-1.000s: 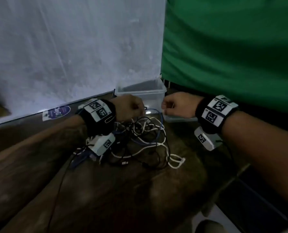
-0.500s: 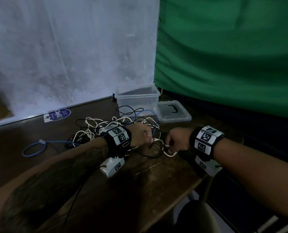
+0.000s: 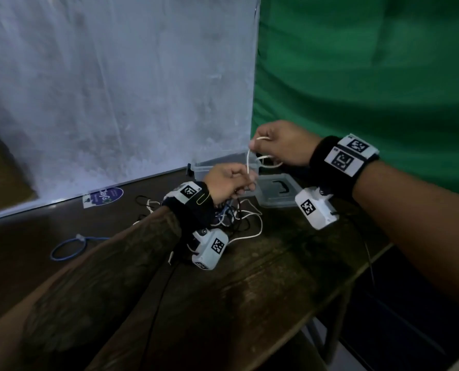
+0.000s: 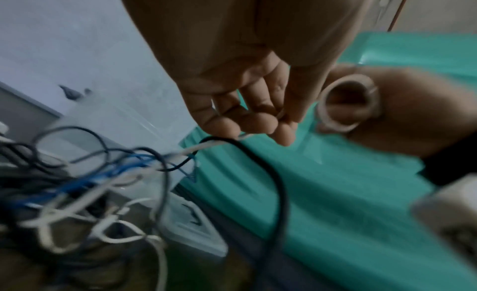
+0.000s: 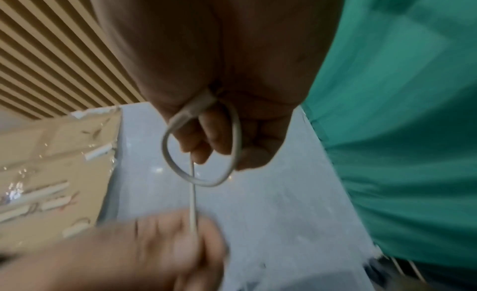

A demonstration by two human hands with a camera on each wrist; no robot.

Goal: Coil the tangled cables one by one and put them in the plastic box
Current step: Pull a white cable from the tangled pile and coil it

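Observation:
A white cable [image 3: 248,162] runs taut between my two hands above the table. My right hand [image 3: 279,147] grips a small loop of the white cable [image 5: 204,152], raised in front of the clear plastic box [image 3: 204,167]. My left hand [image 3: 231,183] sits lower and pinches the white cable [image 4: 204,146] where it leaves the tangle; a black cable [image 4: 271,173] also hangs over its fingers. The tangle of white, black and blue cables [image 3: 236,218] lies on the wooden table under my left wrist.
The box lid [image 3: 276,191] lies flat to the right of the box. A coiled blue cable [image 3: 67,247] rests at the left of the table, near a purple sticker [image 3: 105,196]. A green cloth hangs behind; the table edge [image 3: 357,274] runs close on the right.
Both hands have lifted off the table toward the box. The right hand rose higher with a loop of white cable, drawing it out of the tangle; the left now holds the strand below.

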